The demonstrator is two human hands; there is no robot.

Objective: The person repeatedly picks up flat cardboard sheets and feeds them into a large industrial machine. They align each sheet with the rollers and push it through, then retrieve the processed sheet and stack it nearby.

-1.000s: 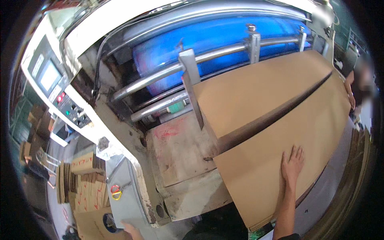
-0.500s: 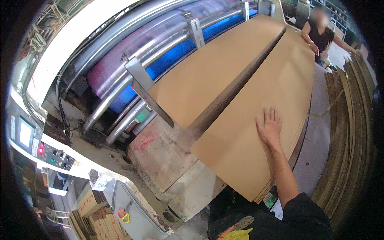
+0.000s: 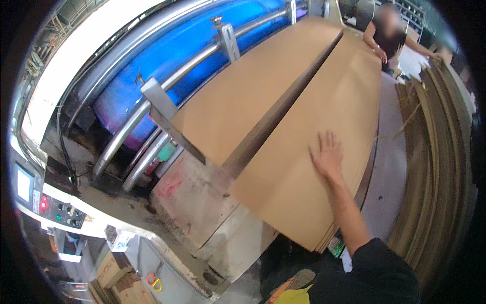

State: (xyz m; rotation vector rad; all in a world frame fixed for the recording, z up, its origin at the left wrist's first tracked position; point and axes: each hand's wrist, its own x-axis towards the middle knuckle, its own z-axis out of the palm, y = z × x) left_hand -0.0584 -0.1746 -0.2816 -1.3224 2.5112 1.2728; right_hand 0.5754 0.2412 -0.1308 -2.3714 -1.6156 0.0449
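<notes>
My right hand (image 3: 328,158) lies palm down, fingers stretched out, on a stack of brown cardboard sheets (image 3: 283,185) that runs away from me toward the far side. Beyond a dark slot, another brown cardboard sheet (image 3: 243,96) lies alongside, close to the machine's rollers. Behind it the large blue printing roller (image 3: 177,55) sits under metal bars. My left hand is out of the picture.
Across the stack, a person (image 3: 392,43) in a dark sleeveless top rests one hand at its far corner. Upright cardboard sheets (image 3: 430,162) stand at the right. A control panel (image 3: 63,210) and orange-handled scissors (image 3: 154,281) are at the lower left.
The roller's visible surface has gone from mostly purplish to bright blue. The whole view has shifted slightly, while my right hand stays flat on the cardboard.
</notes>
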